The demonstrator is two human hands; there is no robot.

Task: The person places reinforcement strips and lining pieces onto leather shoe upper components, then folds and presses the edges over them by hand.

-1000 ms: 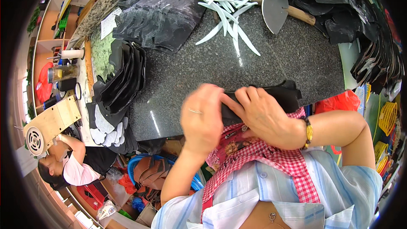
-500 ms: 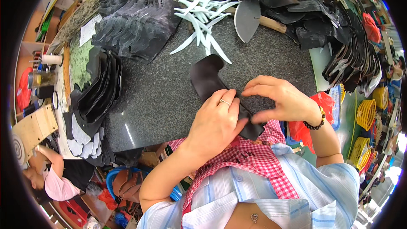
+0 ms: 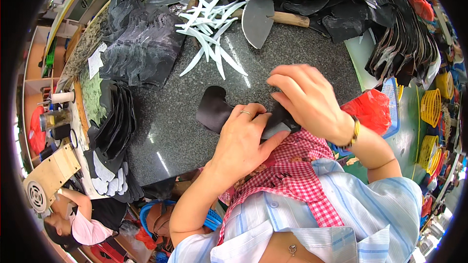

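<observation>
A black leather piece (image 3: 212,111) lies at the front of the dark stone table, its rounded end pointing far left. My left hand (image 3: 246,134), with a ring on one finger, presses and grips its middle, thumb toward the near end. A grey patch shows beside that thumb, where the piece looks folded or turned over. Just above the piece's right end is my right hand (image 3: 309,100), fingers bent and somewhat apart, slightly blurred, with nothing visible in them. Its thumb is hidden.
Pale curved strips (image 3: 209,34) lie in a heap beyond the piece, near a wooden-handled tool (image 3: 290,19). Stacks of black leather pieces (image 3: 141,46) line the far side, left and right. A red plastic bag (image 3: 368,109) is at right; a co-worker (image 3: 85,221) sits lower left.
My right hand has risen off the leather piece, its fingers curling. The left hand keeps its hold, and the piece now lies turned, showing a grey patch near the thumb. The view has shifted slightly.
</observation>
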